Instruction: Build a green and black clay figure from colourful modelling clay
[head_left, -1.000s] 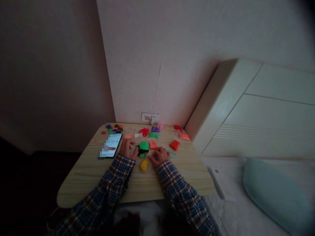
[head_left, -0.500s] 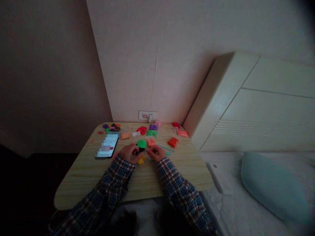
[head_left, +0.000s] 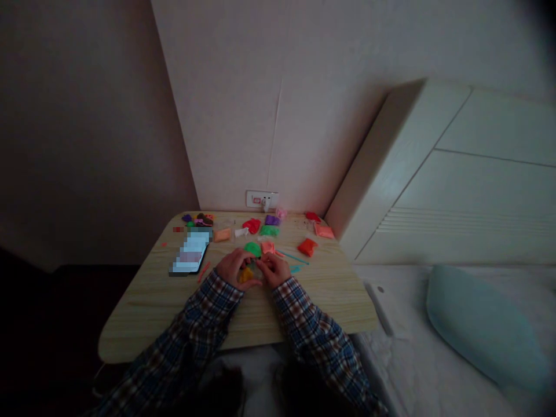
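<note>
Between my hands is a green and black lump of modelling clay (head_left: 252,249); its lower, dark part is mostly hidden by fingers. My left hand (head_left: 233,267) curls round the lump's left side, with the thumb stretched out below. My right hand (head_left: 274,270) has its fingertips pinched together against the lump's lower right. Whatever sits in that pinch is too small to make out. Just under the lump, a yellow clay piece (head_left: 246,274) shows between my hands. A pink-orange packet (head_left: 268,247) lies right behind my right fingers.
On the wooden table (head_left: 147,315) a phone (head_left: 191,253) lies at left, beside an orange stick (head_left: 204,272). Behind are a green packet (head_left: 269,231), a purple packet (head_left: 273,220) and a red packet (head_left: 251,226). A blue stick (head_left: 296,258) and an orange-red packet (head_left: 307,247) lie at right.
My hands have drawn together around the lump; my right fingertips now meet it. The lump's black part is more covered than before. The view has shifted slightly.
</note>
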Tool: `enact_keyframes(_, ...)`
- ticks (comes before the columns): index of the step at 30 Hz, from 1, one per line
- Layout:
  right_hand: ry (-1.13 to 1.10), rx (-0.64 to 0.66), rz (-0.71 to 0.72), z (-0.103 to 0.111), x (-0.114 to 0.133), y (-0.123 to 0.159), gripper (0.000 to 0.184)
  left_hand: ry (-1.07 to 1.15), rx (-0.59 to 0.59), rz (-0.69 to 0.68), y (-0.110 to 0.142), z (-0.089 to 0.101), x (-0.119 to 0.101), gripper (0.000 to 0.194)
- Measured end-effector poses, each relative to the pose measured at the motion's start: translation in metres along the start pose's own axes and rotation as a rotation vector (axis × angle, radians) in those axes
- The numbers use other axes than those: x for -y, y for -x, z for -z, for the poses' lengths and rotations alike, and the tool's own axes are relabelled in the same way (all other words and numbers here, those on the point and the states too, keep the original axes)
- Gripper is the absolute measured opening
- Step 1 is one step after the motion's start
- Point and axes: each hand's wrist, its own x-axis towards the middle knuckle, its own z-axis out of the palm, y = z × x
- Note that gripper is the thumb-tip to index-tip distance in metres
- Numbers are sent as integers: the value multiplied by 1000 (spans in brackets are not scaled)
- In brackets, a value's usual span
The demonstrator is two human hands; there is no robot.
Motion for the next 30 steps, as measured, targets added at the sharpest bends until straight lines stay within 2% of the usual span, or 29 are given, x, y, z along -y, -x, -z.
enact_keyframes(5, -20, -37, -3, 4, 6, 3, 34, -4, 31, -26, -2, 4, -6, 47)
enact_keyframes(10, -87, -32, -12, 4, 11, 6, 38, 16, -40, -106, 0, 5, -6, 46)
enact_keyframes(16, -120, -99, -51, 0, 19, 11, 30, 25, -22, -35, 9, 0, -10, 59)
enact_keyframes(20, -76, -166, -4, 2, 31, 17, 21, 14, -72, -9, 9, -2, -15, 60)
enact_keyframes(24, -146, -154, 21, 3, 36, 20, 24, -58, -93, -67, 8, -2, -13, 57)
enact_keyframes(30, -182, -82, 25, 5, 27, 17, 24, -69, -138, -107, 7, -1, -8, 57)
